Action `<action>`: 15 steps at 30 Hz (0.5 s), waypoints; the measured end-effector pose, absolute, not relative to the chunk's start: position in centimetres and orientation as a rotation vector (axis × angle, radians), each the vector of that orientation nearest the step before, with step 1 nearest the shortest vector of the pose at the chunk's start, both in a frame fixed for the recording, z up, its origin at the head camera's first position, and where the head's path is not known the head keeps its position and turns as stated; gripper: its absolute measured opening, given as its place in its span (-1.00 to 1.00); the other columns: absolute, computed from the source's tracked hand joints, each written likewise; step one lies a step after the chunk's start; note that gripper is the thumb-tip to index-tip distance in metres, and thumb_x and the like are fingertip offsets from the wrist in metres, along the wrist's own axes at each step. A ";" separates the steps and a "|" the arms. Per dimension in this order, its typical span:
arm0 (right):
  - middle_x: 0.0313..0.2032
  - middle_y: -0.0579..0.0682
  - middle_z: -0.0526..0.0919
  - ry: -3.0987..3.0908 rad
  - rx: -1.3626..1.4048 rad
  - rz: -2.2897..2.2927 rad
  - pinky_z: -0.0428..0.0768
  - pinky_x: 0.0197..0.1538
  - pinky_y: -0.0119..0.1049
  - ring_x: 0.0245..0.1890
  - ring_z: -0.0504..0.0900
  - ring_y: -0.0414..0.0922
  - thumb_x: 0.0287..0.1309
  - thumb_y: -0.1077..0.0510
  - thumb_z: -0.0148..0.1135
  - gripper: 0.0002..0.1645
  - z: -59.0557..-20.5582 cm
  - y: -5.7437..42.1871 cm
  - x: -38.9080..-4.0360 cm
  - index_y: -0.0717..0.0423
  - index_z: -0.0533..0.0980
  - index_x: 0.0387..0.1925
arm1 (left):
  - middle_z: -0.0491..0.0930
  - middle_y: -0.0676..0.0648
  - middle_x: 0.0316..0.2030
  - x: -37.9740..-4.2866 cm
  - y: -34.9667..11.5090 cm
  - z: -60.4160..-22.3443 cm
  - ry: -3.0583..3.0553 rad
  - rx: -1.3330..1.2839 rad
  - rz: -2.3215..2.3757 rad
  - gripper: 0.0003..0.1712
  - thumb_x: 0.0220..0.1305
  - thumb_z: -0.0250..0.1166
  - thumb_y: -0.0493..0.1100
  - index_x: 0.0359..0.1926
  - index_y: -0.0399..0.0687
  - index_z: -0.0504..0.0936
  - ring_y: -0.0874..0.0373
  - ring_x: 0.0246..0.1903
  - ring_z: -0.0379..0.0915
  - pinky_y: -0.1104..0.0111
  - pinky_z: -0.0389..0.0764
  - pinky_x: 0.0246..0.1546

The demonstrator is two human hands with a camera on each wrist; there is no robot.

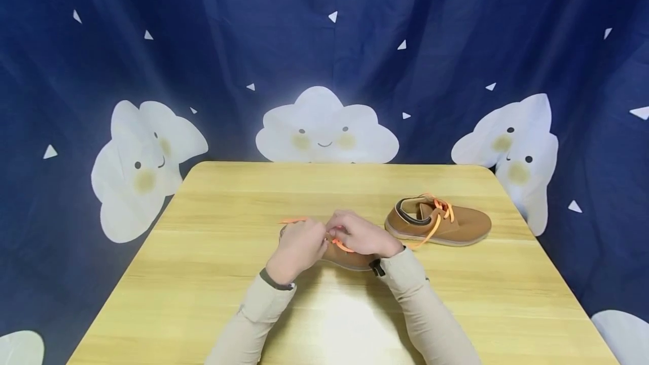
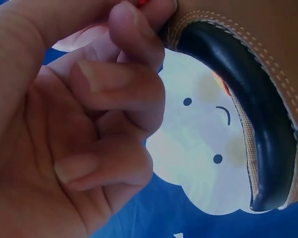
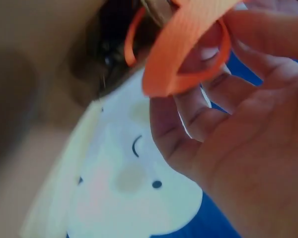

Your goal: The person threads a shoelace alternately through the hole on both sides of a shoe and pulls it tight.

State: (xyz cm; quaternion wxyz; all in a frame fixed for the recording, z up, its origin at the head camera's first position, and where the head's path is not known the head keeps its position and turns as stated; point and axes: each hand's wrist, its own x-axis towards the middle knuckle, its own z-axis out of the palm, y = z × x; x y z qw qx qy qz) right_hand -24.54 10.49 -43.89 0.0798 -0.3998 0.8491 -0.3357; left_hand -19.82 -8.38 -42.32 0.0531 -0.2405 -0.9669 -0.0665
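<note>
A brown shoe (image 1: 349, 260) sits on the table under both hands, much of it hidden by them. Its orange shoelace (image 1: 342, 246) forms a loop by the right hand (image 1: 362, 234). That hand pinches the lace, and the right wrist view shows the wide orange loop (image 3: 164, 69) against its bent fingers. Close beside it, the left hand (image 1: 299, 244) has its fingers curled at the lacing, where a bit of lace (image 2: 143, 2) shows at the fingertips. One lace end (image 1: 293, 220) sticks out past the left hand. The left wrist view shows the shoe's dark padded collar (image 2: 258, 114).
A second brown shoe (image 1: 466, 225) with orange laces stands to the right, toe pointing right, one lace end trailing onto the wooden table (image 1: 243, 297). Behind the table hangs a dark blue curtain (image 1: 284, 32) with white clouds.
</note>
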 end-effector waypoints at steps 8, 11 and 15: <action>0.35 0.31 0.47 2.600 -0.838 -0.889 0.45 0.40 0.16 0.38 0.45 0.23 0.31 0.03 0.40 -0.23 -43.1 14.1 -24.0 0.31 0.37 0.40 | 0.11 0.17 -0.71 -19.8 -8.4 -42.6 -2.975 -0.715 -0.338 -0.48 0.29 0.34 -0.23 -0.71 0.11 0.28 0.30 -0.72 0.05 0.45 0.07 -0.76; 0.35 0.32 0.44 2.574 -0.736 -0.708 0.44 0.42 0.15 0.37 0.44 0.24 0.01 -0.07 0.62 0.03 -43.8 14.6 -23.4 0.34 0.37 0.39 | 0.09 0.17 -0.70 -19.8 -8.4 -42.7 -2.962 -0.704 -0.323 -0.44 0.25 0.32 -0.25 -0.72 0.14 0.18 0.29 -0.70 0.05 0.42 0.08 -0.74; 0.12 0.23 0.57 2.594 -0.721 -0.573 0.55 0.27 0.05 0.11 0.59 0.09 -0.20 0.00 0.74 -0.13 -45.1 14.2 -23.0 0.27 0.52 0.12 | 0.07 0.17 -0.70 -19.9 -8.7 -42.6 -2.952 -0.707 -0.328 -0.41 0.23 0.32 -0.26 -0.72 0.15 0.12 0.28 -0.70 0.04 0.40 0.08 -0.74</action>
